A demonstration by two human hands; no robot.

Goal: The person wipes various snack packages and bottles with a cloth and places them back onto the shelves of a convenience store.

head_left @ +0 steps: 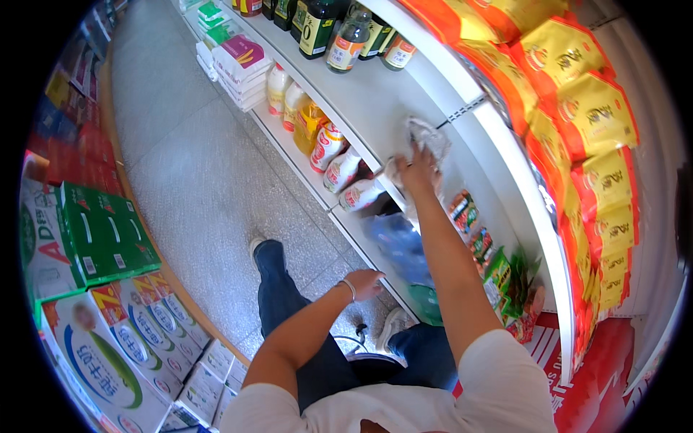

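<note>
My right hand [419,172] reaches over the white middle shelf with its fingers on a crumpled, pale grey cloth [430,137]. The cloth lies bunched against the shelf surface, and part of it shows below the palm. Lower down, my left hand [366,284] hangs beside the edge of the bottom shelf. Its fingers are loosely stretched out and nothing is in them. Dark glass bottles [351,45] stand on the same shelf beyond the cloth. Nearer me on that shelf, small green and red food packets [498,270] are gathered.
White bottles with red caps [339,169] line the bottom shelf, beside blurred blue packaging [404,249]. Yellow and red bags [595,115] fill the upper shelf at the right. Milk cartons [108,353] and green boxes [105,231] are stacked at the left. A grey tiled floor [188,166] runs between.
</note>
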